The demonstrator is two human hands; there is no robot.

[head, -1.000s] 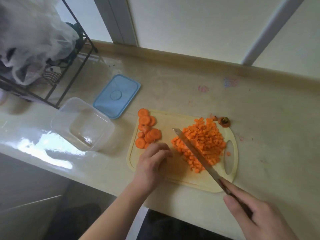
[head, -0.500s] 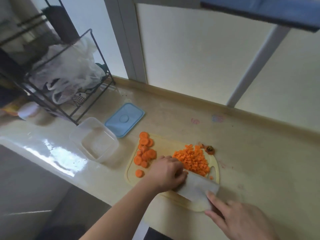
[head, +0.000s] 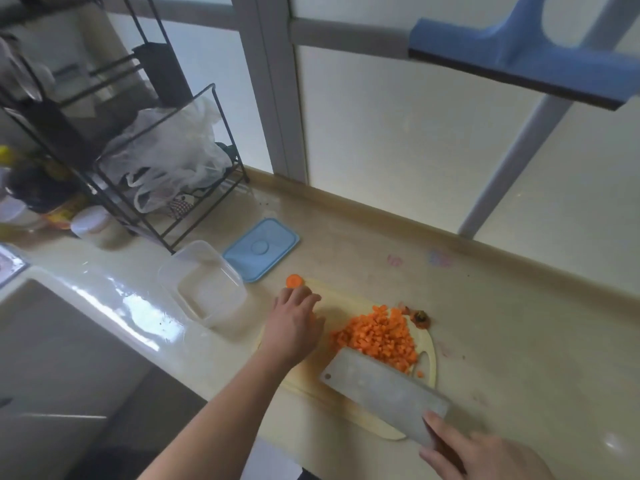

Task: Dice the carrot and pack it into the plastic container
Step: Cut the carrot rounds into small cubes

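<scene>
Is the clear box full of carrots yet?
Empty. The clear container shows only its bare bottom; the diced carrot sits on the cutting board.

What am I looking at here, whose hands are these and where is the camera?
There is no machine here. A person wears a camera on the head, so the one picture looks forward and down at that person's own two hands over a kitchen counter.

The right hand holds a broad cleaver by its handle, the flat blade lying at the near edge of a pile of diced carrot on a pale cutting board. The left hand reaches over the far left of the board, where one round carrot slice shows just beyond the fingers; whether it grips anything is hidden.

Left of the board stands an empty clear plastic container, with its blue lid lying behind it. A wire rack with plastic bags stands further back.
</scene>
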